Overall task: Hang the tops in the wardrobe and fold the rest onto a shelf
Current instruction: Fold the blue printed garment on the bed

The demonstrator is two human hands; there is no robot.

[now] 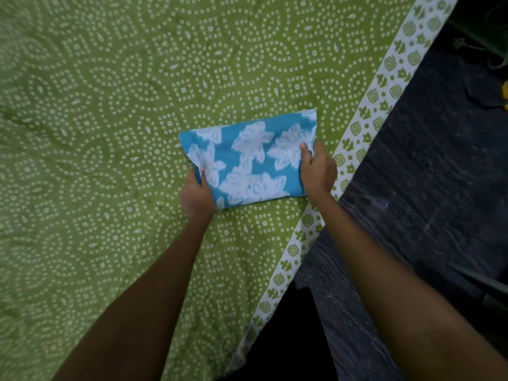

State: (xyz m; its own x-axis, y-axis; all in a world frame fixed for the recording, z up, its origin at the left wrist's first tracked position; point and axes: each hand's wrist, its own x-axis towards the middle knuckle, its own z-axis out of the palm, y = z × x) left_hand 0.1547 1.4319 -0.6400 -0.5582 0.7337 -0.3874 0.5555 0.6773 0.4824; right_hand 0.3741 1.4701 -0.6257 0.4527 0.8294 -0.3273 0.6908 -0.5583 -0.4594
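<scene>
Green bedsheet (110, 160) with white dotted medallions covers the bed in front of me, wrinkled in places; a white border band (365, 127) with green spirals and small plant motifs runs along its right edge, and past that edge the dark grey floor (426, 188) shows. On the sheet, near that border, lies the folded garment (247, 160): blue cloth with large white flowers, folded to a flat rectangle, long side running left to right and slightly tilted, far-right corner highest. What kind of garment it is I cannot tell from the fold. My left hand (196, 195) grips its near-left edge, thumb on top of the cloth, remaining fingers tucked under or behind the edge and out of sight. My right hand (319, 171) grips the right end, thumb pressed on top over a white flower, fingers curled around the edge below. The cloth lies flat between both hands, resting on the sheet as far as I can see. Both forearms bare, reaching in from the bottom of the view. A black shape (286, 339) sits low between my arms at the bed edge; too dark to identify. Top right corner dim: something greenish and a yellow bit at the right edge, both unclear
</scene>
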